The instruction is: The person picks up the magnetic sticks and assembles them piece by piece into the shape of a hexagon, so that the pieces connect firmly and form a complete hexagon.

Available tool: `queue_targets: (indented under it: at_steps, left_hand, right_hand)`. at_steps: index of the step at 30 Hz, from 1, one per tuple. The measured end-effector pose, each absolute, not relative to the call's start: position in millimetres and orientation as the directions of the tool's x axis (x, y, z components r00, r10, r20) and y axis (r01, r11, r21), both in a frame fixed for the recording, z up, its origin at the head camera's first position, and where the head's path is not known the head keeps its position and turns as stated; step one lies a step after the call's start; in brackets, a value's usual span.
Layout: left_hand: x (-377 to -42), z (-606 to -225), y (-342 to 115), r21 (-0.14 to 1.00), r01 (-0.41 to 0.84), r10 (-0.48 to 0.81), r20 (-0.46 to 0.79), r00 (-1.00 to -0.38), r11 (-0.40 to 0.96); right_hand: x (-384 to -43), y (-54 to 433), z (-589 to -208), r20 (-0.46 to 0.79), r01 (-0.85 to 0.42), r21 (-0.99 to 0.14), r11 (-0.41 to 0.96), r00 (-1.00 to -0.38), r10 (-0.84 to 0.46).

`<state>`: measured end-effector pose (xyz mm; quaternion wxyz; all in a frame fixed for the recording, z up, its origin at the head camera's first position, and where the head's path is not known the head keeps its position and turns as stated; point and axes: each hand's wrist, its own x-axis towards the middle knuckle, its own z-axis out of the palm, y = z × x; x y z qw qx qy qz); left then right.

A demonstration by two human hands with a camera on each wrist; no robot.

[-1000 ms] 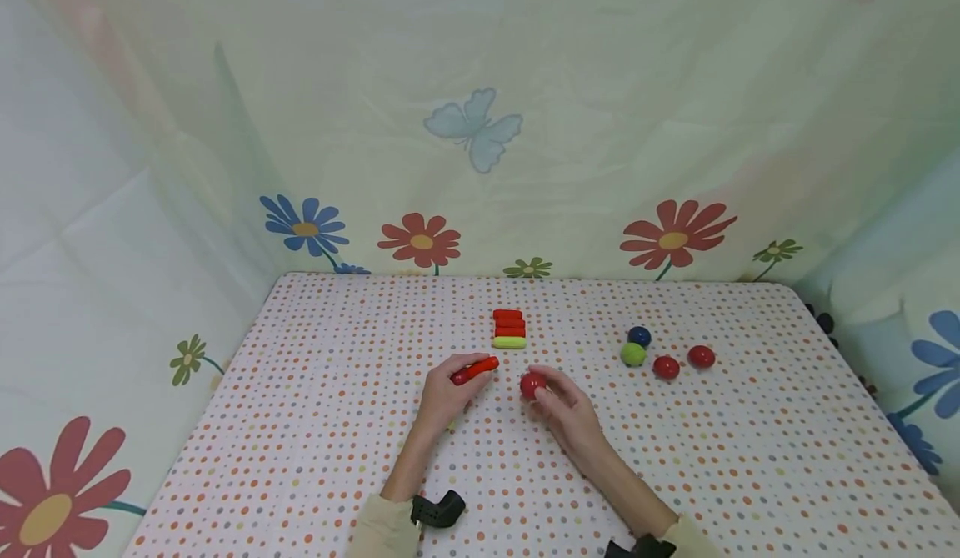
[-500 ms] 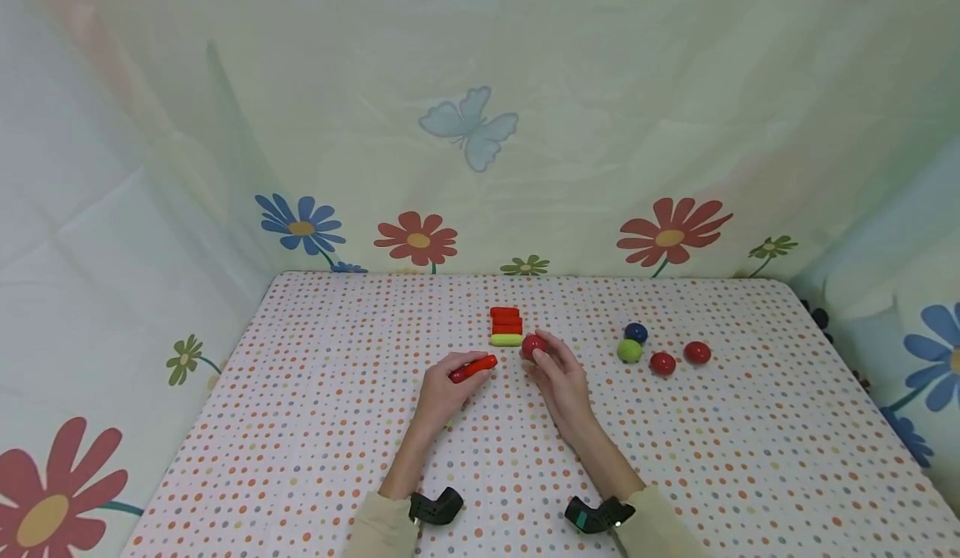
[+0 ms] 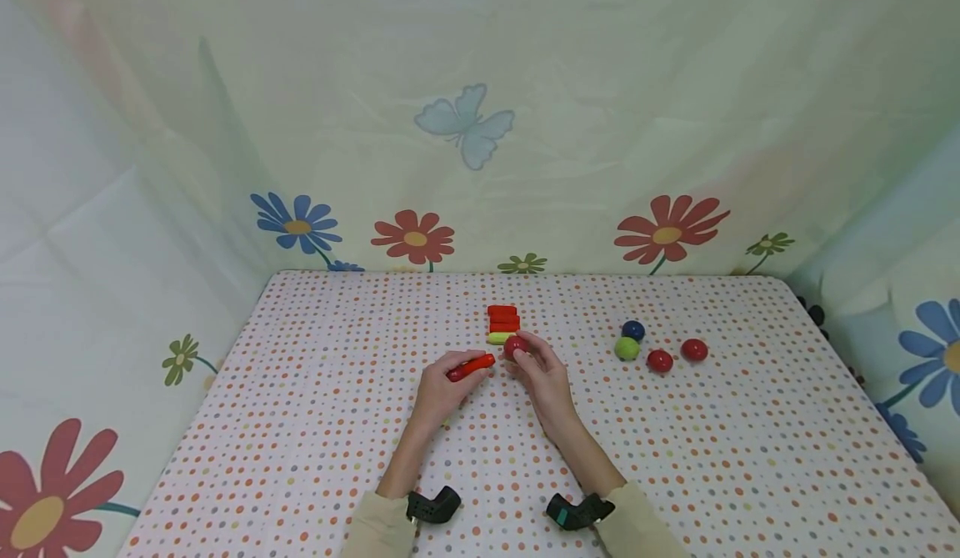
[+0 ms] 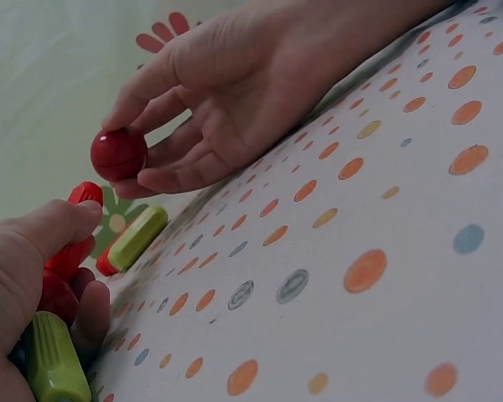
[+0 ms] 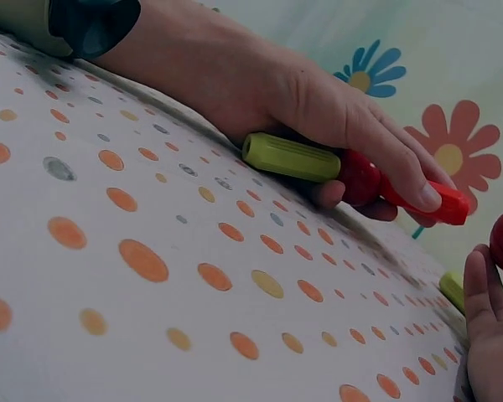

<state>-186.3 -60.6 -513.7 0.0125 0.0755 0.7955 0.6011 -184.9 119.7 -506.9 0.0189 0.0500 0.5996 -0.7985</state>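
Note:
My left hand [image 3: 438,391] grips a row of joined toy pieces above the dotted tabletop. In the right wrist view the row shows a ridged yellow-green stick [image 5: 292,157], a red ball [image 5: 359,177] and a red stick [image 5: 446,204] whose end sticks out past the thumb. Between the thumb and fingers of my right hand [image 3: 549,387] is another red ball [image 3: 514,347], pinched apart from the row. The left wrist view has this ball [image 4: 119,155] just beyond the red stick's tip. Behind the hands lie several red sticks [image 3: 503,311] and a yellow-green stick [image 3: 498,338] side by side.
To the right on the table [image 3: 750,458] lie a dark blue ball [image 3: 633,330], a green ball [image 3: 627,348] and two red balls [image 3: 660,361]. A flowered curtain [image 3: 480,199] hangs at the table's back edge. Both wrists carry black devices [image 3: 433,505].
My right hand has carried its red ball forward, then left, to just in front of the sticks on the table. The left hand keeps its place and its grip.

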Motion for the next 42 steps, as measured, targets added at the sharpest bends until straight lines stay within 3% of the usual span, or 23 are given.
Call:
queue_targets:
  at_steps: [17,26,33,42]
  left_hand:
    - [-187.7,-515.6,-62.0,0.946,0.112,0.142,0.071,-0.987,0.305]
    - [-187.3,-516.2,-61.6,0.94,0.136,0.141,0.096,-0.985,0.311]
    - [-186.9,-515.8,-62.1,0.936,0.149,0.132,0.112,-0.985,0.32]
    - [-186.0,-509.9,-66.9,0.845,0.216,0.066,0.211,-0.975,0.489]
  right_hand:
    - [-183.0,119.4,-506.6,-0.118,0.113,-0.975,-0.194,-0.993,0.012]
    - [-181.3,117.2,-507.4,-0.088,0.088,-0.996,0.005,-0.996,-0.028]
    - [-180.3,116.7,-508.1,-0.06,0.06,-0.998,0.019,-0.998,-0.027]
    - [-181.4,118.9,-507.5,-0.038,0.038,-0.999,-0.024,-0.999,-0.036]
